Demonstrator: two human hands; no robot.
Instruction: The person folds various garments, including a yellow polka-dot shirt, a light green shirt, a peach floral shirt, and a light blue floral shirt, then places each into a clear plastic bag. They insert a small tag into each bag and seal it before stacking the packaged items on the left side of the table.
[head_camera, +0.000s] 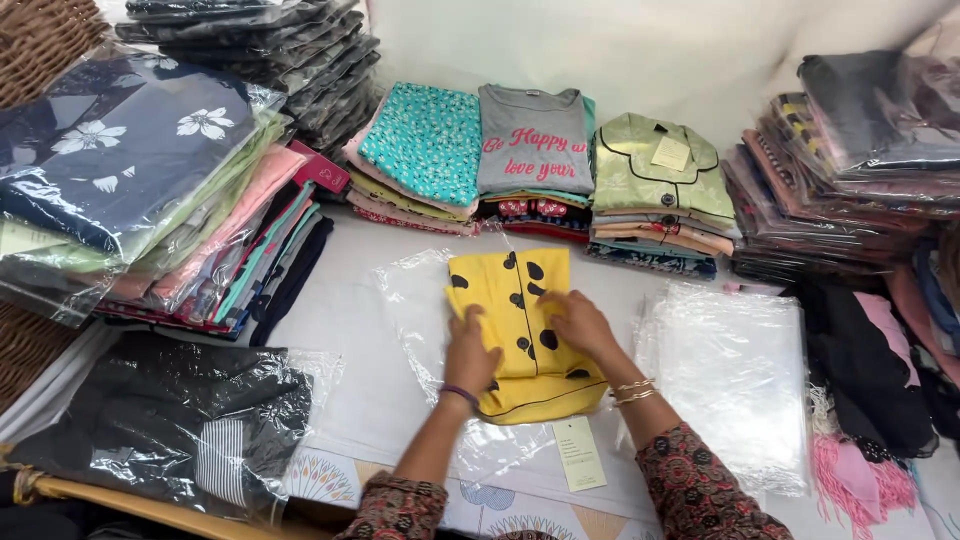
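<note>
White cloth-covered counter (360, 400) against a pale wall (600, 40), crowded on every side with clothing. Wicker basket (35, 35) at the far left corner, contents hidden. Lying mid-counter on an open clear plastic bag (415, 300) — a folded yellow garment (510, 300) with black spots, cream paper tag (578, 452) hanging off its near edge. Left hand (470, 355) and right hand (580, 325) pressed flat on the garment, fingers spread, gripping nothing. Stack of empty clear bags (735, 380) just right. Behind — folded teal (425, 140), grey (533, 138) and green (655, 165) piles. Bagged floral navy pack (110, 150) left, black bagged pack (170, 420) near left
</note>
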